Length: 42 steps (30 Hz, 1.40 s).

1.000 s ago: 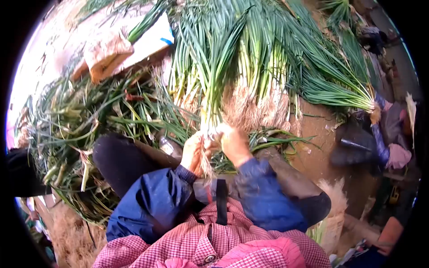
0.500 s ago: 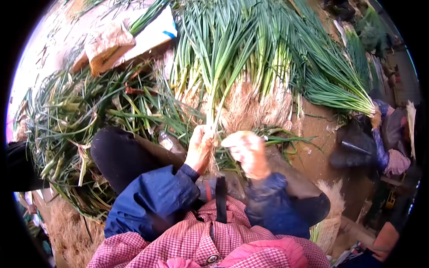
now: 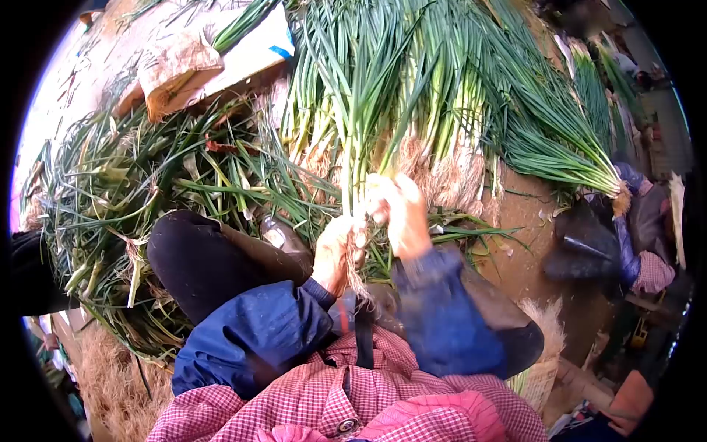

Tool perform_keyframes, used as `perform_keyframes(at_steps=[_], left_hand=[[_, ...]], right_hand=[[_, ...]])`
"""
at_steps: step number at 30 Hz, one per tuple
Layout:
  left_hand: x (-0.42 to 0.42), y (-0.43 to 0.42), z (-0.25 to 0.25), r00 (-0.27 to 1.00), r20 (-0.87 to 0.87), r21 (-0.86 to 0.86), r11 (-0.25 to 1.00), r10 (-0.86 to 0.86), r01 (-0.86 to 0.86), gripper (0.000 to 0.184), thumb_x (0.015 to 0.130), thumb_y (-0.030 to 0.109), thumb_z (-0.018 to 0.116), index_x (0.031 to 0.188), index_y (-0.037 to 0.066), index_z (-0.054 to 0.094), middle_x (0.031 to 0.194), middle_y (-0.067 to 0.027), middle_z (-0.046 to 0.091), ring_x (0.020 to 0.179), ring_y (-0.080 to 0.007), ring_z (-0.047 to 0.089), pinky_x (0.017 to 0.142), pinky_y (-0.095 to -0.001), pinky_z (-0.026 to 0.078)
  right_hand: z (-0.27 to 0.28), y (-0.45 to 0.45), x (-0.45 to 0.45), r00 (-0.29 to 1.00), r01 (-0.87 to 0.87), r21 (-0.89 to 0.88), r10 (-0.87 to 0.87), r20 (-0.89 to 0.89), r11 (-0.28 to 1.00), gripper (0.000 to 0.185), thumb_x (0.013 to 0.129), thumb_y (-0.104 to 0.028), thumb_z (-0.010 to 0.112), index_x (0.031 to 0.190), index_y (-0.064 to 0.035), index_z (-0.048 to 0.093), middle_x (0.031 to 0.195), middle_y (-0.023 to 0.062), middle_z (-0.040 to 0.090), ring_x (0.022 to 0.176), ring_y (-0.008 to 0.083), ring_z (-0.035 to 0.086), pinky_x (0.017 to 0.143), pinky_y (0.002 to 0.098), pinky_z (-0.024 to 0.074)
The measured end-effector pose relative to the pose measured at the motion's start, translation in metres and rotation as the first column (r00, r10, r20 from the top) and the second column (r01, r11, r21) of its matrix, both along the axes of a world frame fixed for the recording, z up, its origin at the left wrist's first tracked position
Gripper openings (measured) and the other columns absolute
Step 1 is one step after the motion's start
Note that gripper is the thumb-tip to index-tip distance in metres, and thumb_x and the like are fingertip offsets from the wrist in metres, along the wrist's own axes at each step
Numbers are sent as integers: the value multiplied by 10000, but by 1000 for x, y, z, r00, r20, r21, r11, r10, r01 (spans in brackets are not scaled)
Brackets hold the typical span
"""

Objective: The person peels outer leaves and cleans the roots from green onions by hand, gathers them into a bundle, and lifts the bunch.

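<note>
My left hand (image 3: pixel 335 254) is closed around the white lower ends of a few green onions (image 3: pixel 355 158). Their pale roots (image 3: pixel 359 283) hang out below that fist, and the long leaves point away from me. Just up and to the right, my right hand (image 3: pixel 401 214) has its fingers bent in a pinch at the base of another green onion stalk (image 3: pixel 398 151). The fingertips partly cover the stalk's end. Beyond both hands lies a wide row of green onions (image 3: pixel 460 96), roots toward me.
To my left spreads a heap of stripped leaves (image 3: pixel 103 191), with a torn sack (image 3: pixel 180 74) behind it. Cut roots (image 3: pixel 114 376) lie at lower left. At right, another person's hand (image 3: pixel 621 200) grips a bunch of green onions (image 3: pixel 567 166). My knees flank the work.
My right hand has moved up and away from me, from beside my left hand to the stalks' bases. My left hand keeps its grip and has shifted slightly toward me.
</note>
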<state>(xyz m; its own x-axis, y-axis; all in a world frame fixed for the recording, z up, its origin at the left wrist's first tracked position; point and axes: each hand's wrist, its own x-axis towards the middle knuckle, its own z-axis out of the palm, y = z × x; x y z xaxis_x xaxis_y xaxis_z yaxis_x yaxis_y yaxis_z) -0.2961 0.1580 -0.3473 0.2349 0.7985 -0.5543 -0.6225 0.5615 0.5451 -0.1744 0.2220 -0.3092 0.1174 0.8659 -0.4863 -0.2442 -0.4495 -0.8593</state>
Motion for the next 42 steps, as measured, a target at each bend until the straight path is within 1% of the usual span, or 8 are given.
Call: perform_keyframes(at_steps=[4, 9, 17, 19, 24, 30, 34, 42], left_hand=[[-10, 8, -11, 999, 0, -39, 998, 43, -43, 244, 907, 346, 483, 938, 104, 488, 690, 11, 511, 486, -48, 419, 411, -176, 331], [6, -5, -25, 993, -112, 114, 993, -28, 41, 121, 885, 156, 519, 973, 95, 463, 722, 11, 515, 550, -42, 443, 459, -162, 359], [1, -3, -2, 625, -772, 169, 908, -121, 384, 230, 787, 102, 633, 982, 55, 520, 781, -17, 589, 683, -105, 564, 621, -241, 450], [4, -3, 6, 279, -955, 71, 840, -97, 538, 269, 750, 219, 658, 956, 68, 572, 768, -96, 638, 668, -207, 627, 613, -309, 477], [-3, -1, -6, 185, -979, 41, 803, -88, 594, 274, 751, 191, 646, 987, 71, 571, 807, -100, 645, 683, -201, 628, 619, -317, 483], [-1, 4, -31, 946, -321, 103, 992, -31, 67, 139, 803, -50, 565, 922, 22, 560, 761, -5, 591, 650, -67, 528, 590, -194, 439], [-7, 7, -13, 969, -70, -11, 972, -235, 235, 98, 836, 5, 559, 932, -10, 542, 813, -57, 605, 692, -99, 562, 594, -236, 466], [1, 1, -14, 970, -213, 94, 986, -117, 139, 209, 752, -85, 614, 928, -9, 528, 860, -86, 619, 743, -139, 595, 666, -257, 493]], right_hand=[[-3, -85, 62, 787, 609, 19, -601, -141, 793, 214, 864, -122, 476, 1025, 11, 523, 708, 26, 523, 551, 91, 482, 454, 182, 406], [-3, -78, 48, 949, -112, -208, 166, 267, 972, 310, 840, -188, 585, 1063, 23, 547, 627, 8, 520, 524, 83, 492, 430, 191, 370], [-18, 18, 5, 163, -569, -176, 321, 933, 803, 255, 789, -302, 570, 815, -53, 615, 687, 121, 614, 648, 244, 613, 564, 372, 471], [-30, 8, 7, -686, -548, -603, 100, 720, 580, 175, 796, -187, 530, 733, -54, 623, 644, 102, 602, 580, 190, 606, 491, 367, 464], [0, -13, 6, -282, -768, -380, 261, 923, 516, 118, 803, -133, 522, 736, -101, 613, 561, 39, 542, 474, 148, 528, 430, 311, 437], [37, -80, 17, 858, -380, 528, 76, 508, 760, 145, 826, -33, 487, 926, -38, 591, 677, 61, 605, 522, 142, 567, 472, 243, 469], [-15, -82, 50, 696, -327, 78, 184, 694, 942, 390, 801, -91, 540, 1162, 35, 467, 1071, 191, 567, 911, 221, 569, 820, 327, 448], [-67, -52, 21, 368, -651, 147, 140, 919, 745, 132, 832, -118, 517, 815, -20, 603, 692, 125, 599, 534, 209, 532, 521, 302, 437]])
